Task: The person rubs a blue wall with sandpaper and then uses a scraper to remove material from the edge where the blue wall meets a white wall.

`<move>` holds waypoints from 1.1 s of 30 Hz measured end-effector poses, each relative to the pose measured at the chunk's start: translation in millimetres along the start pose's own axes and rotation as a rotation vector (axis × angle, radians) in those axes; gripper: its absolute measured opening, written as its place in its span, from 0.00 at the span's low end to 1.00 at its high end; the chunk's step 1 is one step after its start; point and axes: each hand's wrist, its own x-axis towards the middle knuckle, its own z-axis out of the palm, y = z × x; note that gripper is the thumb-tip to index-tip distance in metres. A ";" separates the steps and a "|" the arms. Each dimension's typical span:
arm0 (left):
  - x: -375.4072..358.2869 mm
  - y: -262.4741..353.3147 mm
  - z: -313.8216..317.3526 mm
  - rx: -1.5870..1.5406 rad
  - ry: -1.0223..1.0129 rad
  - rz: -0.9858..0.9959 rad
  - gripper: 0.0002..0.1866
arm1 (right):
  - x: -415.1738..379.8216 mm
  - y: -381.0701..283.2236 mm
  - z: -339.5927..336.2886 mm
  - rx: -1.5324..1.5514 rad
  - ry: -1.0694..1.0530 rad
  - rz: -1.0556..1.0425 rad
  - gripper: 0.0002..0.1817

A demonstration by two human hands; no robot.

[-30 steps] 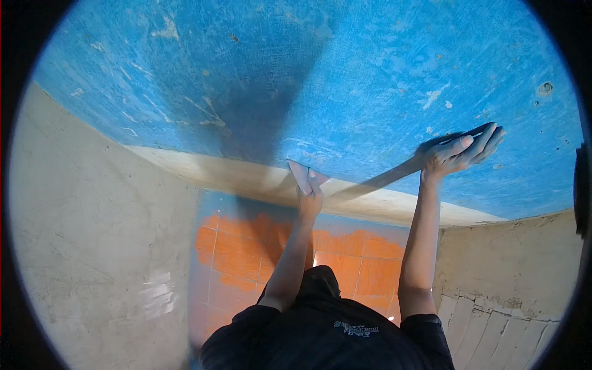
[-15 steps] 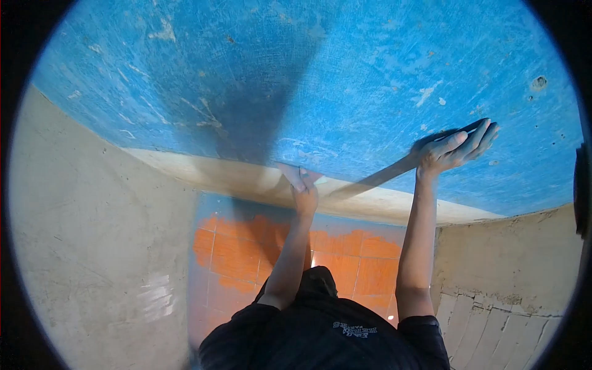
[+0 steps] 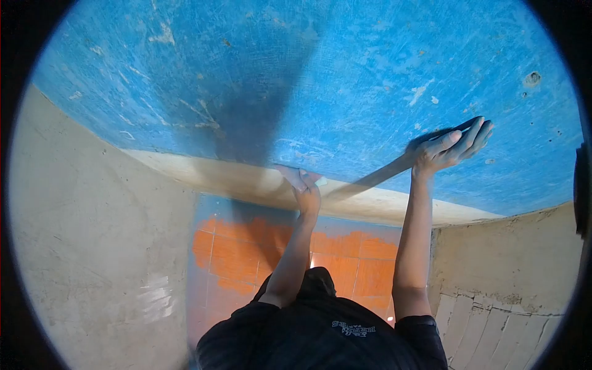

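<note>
My left hand (image 3: 306, 188) holds a thin, pale pinkish sheet or pad (image 3: 290, 175), pinched at the lower edge of the blue wall (image 3: 370, 74), where it meets a cream strip (image 3: 240, 183). The sheet's far side is hidden by the fingers. Over to the right, my right hand (image 3: 453, 148) lies against the blue surface with its fingers stretched out and spread a little. Nothing shows in it. Both arms cast dark shadows on the wall.
Orange paint patches over tiles (image 3: 234, 246) show below the cream strip. A bare grey wall (image 3: 98, 234) stands at the left. At the right is a rough plastered wall (image 3: 512, 259) with panel-like lines lower down. A dark object (image 3: 581, 191) stands at the right edge.
My right hand has shifted slightly to the left along with the view. My left hand has moved very slightly to the right, still holding the sheet.
</note>
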 end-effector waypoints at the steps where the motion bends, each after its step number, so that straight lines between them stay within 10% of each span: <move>1: -0.5 9.0 2.2 0.003 0.006 -0.037 0.23 | 0.9 1.0 -0.3 0.005 0.009 -0.008 0.26; 8: 14.2 93.9 -8.3 -0.140 -0.125 0.116 0.26 | -0.6 3.4 1.3 0.033 0.025 -0.031 0.25; 13: 4.4 -38.3 3.9 0.039 0.136 0.065 0.25 | -0.7 1.8 -1.0 0.015 0.019 -0.003 0.25; 17: 15.4 -6.1 0.6 -0.084 0.261 -0.094 0.22 | 1.4 2.3 0.5 0.027 0.038 -0.009 0.25; 21: 25.4 63.7 -10.8 -0.053 0.170 0.299 0.24 | 1.1 -2.9 -1.6 0.056 0.028 0.006 0.24; 24: 23.1 89.2 -17.8 -0.102 0.038 0.181 0.25 | 0.8 -0.3 0.0 0.048 0.035 0.011 0.24; 29: 6.1 -45.1 -14.7 -0.066 0.212 -0.073 0.27 | 0.6 -2.7 -1.5 0.060 0.048 0.015 0.24; 32: 25.0 12.3 -33.9 -0.065 0.095 -0.282 0.22 | 1.9 -1.2 0.5 0.056 0.053 -0.001 0.24; 33: 28.1 26.1 -33.4 0.089 0.184 -0.076 0.24 | 1.1 -0.1 0.4 0.044 0.049 -0.005 0.24</move>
